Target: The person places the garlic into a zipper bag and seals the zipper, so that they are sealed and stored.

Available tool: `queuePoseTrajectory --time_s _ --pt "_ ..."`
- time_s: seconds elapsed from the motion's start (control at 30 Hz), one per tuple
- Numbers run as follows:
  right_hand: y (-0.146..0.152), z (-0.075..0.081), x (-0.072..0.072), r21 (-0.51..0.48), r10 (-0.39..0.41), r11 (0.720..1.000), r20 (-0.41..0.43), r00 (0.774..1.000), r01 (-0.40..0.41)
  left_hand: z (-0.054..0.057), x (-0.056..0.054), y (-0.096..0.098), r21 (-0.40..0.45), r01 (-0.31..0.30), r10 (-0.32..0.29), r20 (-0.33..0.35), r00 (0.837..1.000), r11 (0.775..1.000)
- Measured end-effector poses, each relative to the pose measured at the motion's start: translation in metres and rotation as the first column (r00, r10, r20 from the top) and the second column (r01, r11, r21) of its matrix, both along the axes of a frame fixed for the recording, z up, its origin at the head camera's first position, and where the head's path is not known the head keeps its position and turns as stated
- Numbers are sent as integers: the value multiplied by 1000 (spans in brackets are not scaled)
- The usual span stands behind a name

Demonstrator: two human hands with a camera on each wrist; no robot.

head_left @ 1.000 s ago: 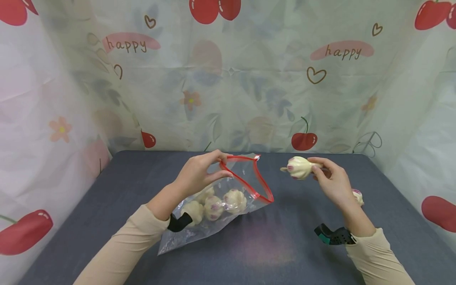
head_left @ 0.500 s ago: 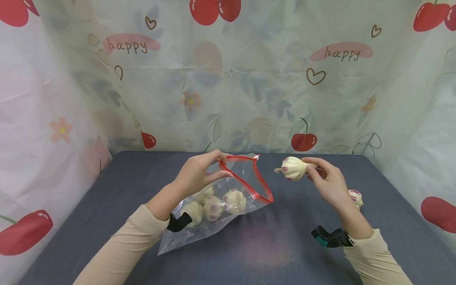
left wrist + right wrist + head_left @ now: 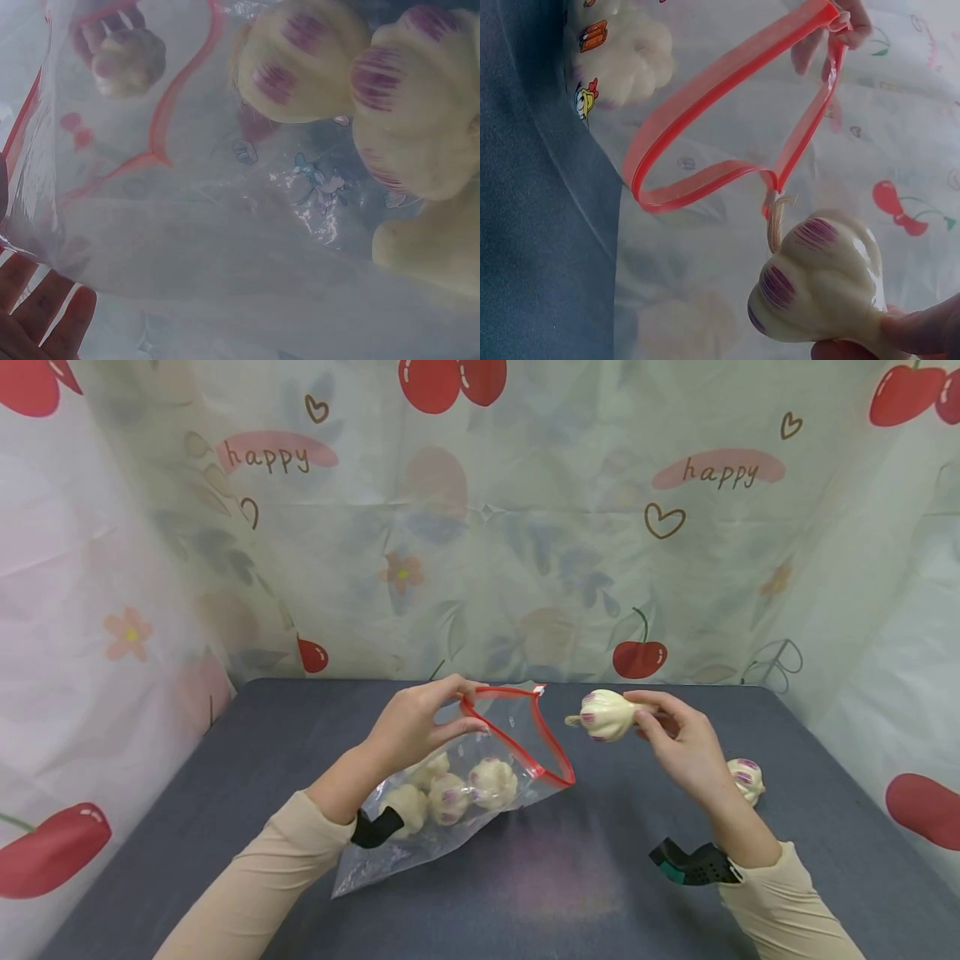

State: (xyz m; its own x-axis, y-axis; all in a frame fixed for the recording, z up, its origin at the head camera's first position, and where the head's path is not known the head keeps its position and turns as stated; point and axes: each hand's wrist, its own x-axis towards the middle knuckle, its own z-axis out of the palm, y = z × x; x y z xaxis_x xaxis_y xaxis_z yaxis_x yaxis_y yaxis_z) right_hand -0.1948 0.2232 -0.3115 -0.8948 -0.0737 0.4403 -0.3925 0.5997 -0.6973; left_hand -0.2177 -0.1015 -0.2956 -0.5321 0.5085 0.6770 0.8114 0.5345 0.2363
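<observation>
My left hand (image 3: 420,718) pinches the rim of a clear zip bag (image 3: 480,827) and keeps its red-edged mouth spread toward the right. Inside the bag lie several garlic bulbs (image 3: 450,797), white with purple streaks. Just right of the mouth, my right hand (image 3: 678,739) holds another garlic bulb (image 3: 606,716) by its stem, root end pointing left to the opening. In the right wrist view the held bulb (image 3: 821,277) shows large, its roots close to the red zip edge (image 3: 705,112). Through the film, the left wrist view shows bagged bulbs (image 3: 420,97) up close.
One more garlic bulb (image 3: 746,779) lies on the dark table (image 3: 570,860), right of my right forearm. A printed curtain (image 3: 487,568) encloses the table at the back and both sides. A thin looped cord (image 3: 780,660) hangs at the back right corner.
My right hand has moved left with its garlic bulb, bringing it nearer to the bag mouth. More of the bulb on the table now shows. The left hand and bag have stayed put.
</observation>
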Motion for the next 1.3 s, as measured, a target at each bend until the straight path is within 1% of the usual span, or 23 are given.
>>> queuePoseTrajectory --time_s 0.2,0.4,0.73,1.0,1.3 --pt "-5 3 2 -1 15 1000 -3 1000 -15 0 1 -1 1 -2 2 7 1000 1000" --pt "-9 5 3 -4 32 999 -4 999 -32 1 1 0 5 8 -8 -4 1000 1000" --pt "-17 6 4 -44 88 995 10 996 -88 0 1 0 10 20 -20 -6 1000 1000" --pt "-23 5 4 -32 106 994 12 994 -106 0 0 0 1 15 -15 -4 1000 1000" --pt "-33 3 3 -57 160 986 15 987 -159 0 0 1 -6 5 -5 1 1000 1000"
